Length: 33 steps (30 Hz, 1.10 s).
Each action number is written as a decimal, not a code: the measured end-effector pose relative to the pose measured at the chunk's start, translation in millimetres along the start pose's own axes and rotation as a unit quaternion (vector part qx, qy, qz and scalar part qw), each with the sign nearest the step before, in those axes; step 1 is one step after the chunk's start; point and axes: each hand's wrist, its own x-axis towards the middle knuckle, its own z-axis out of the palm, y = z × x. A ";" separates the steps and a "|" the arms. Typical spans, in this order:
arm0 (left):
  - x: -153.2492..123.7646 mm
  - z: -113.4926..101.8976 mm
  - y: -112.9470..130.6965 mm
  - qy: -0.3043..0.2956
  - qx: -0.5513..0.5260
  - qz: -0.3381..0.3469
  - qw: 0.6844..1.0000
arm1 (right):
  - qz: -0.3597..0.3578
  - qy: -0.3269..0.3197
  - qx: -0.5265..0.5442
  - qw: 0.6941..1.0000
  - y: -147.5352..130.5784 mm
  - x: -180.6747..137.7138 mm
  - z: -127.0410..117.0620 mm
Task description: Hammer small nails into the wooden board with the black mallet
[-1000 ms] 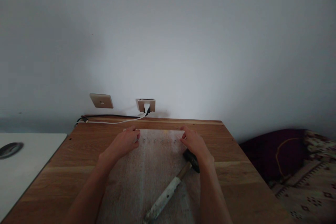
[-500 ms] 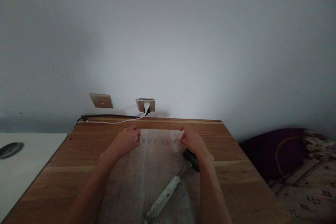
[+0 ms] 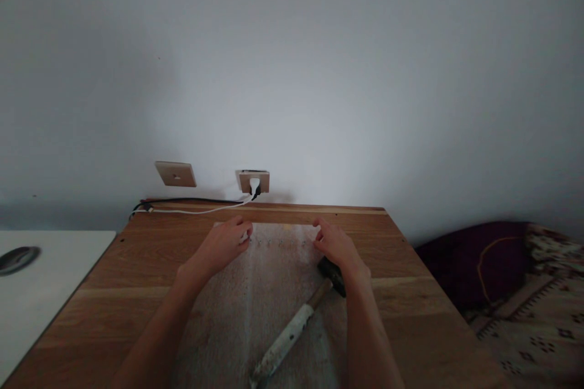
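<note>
A pale, worn wooden board (image 3: 228,316) lies flat, with a row of small nail-like pins (image 3: 280,242) along its far end. My left hand (image 3: 228,242) is at the left end of that row, its fingers curled together close to a pin. At the right end my right hand (image 3: 336,245) is bent the same way, fingertips near the last pin. Anything pinched in either hand is too small or hidden to make out. A hammer (image 3: 287,337) rests slantwise on the board, its dark head beside my right wrist and its white-wrapped handle towards me.
The board is on a brown wooden table (image 3: 410,298) against a white wall. Black and white cables (image 3: 201,213) run along the table's back edge to a wall socket (image 3: 246,181). A white surface (image 3: 55,304) adjoins on the left; patterned cloth (image 3: 538,328) lies at the right.
My left hand has shifted slightly right along the row of pins, uncovering more of the board's far left corner. My right hand and the hammer stay in place.
</note>
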 end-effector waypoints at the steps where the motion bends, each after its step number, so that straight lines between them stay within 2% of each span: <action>1: -0.2 -0.2 -0.2 -0.001 -0.003 0.001 1.000 | 0.004 -0.001 -0.001 1.000 -0.3 -0.6 -0.6; 8: -3.9 -4.9 0.8 0.003 -0.006 0.022 1.000 | 0.036 -0.002 -0.023 0.999 -5.6 -4.3 -3.4; 18: -1.9 -1.8 -1.0 -0.007 -0.002 0.018 1.000 | 0.030 0.002 -0.011 0.999 -5.9 -4.5 -4.9; 27: -2.3 -3.3 -0.2 -0.011 -0.001 0.020 1.000 | -0.072 0.011 0.060 0.996 -13.4 -10.7 -15.3; 33: -2.7 -2.6 0.0 -0.004 -0.001 0.029 1.000 | -0.089 0.017 0.061 0.994 -19.5 -9.0 -10.7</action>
